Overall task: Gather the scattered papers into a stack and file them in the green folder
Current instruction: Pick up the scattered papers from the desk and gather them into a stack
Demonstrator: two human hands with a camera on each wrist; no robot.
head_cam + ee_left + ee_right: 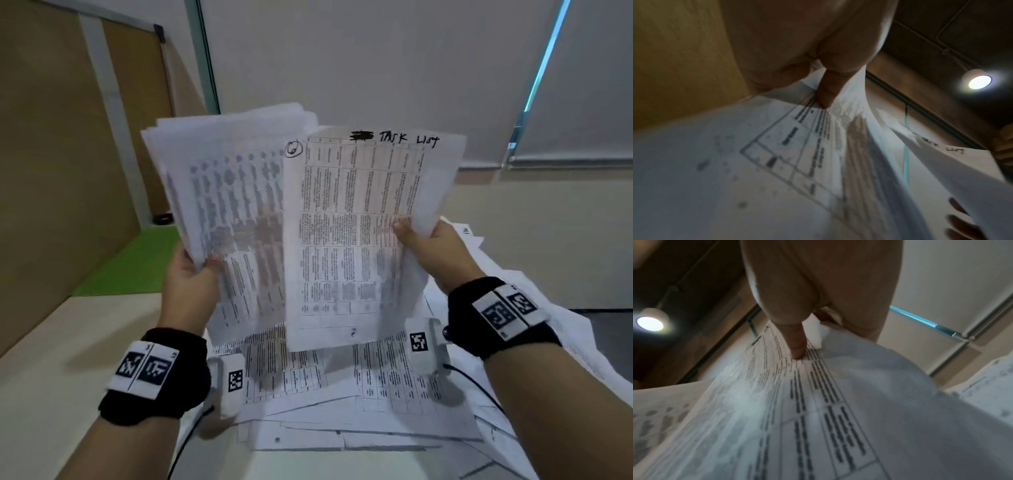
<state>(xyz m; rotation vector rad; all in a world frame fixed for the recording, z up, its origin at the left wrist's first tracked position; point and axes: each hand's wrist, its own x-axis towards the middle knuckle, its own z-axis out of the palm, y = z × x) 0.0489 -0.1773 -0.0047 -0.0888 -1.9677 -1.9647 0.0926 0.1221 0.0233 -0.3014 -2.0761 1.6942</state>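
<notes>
Above the loose white printed sheets scattered on the pale table, the left hand pinches a thick, blurred white paper sheaf, the right hand pinches a white "TASK LIST" table sheet, with what may be the green folder beyond-left.

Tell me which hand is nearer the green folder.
Left. The left hand holds its paper bundle just right of the green folder; the right hand is farther right.
</notes>
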